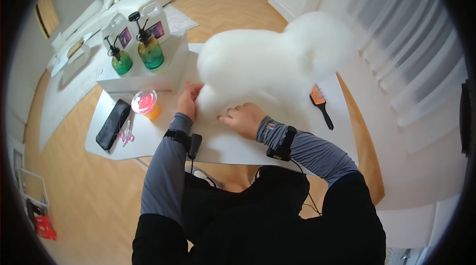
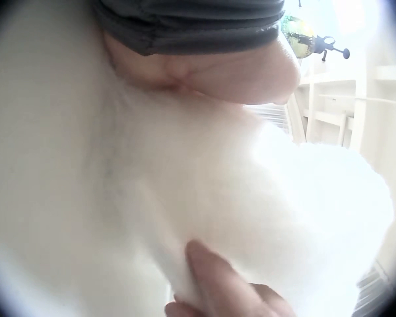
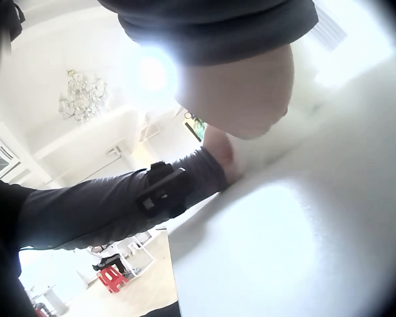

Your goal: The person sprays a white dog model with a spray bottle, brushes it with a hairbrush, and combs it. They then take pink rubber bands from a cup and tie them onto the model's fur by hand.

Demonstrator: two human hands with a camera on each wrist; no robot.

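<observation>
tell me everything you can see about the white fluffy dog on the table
The dog is a mass of thick, fluffy, pure white fur, on a white table. No face or eyes show from above; which end is which is hard to tell. The left hand presses into the fur at its near left edge, and the right hand rests with fingers curled at its near underside. A brush lies apart, to its right.

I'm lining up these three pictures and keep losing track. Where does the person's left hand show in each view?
Head: the left hand lies left of centre, fingers against the fluffy white dog.
Left wrist: only its heel shows at the top, pressed into the white fur.
Right wrist: it shows mid-frame, beyond the right hand, at the table edge.
Shared landmark: the left sleeve's black wrist strap.
</observation>
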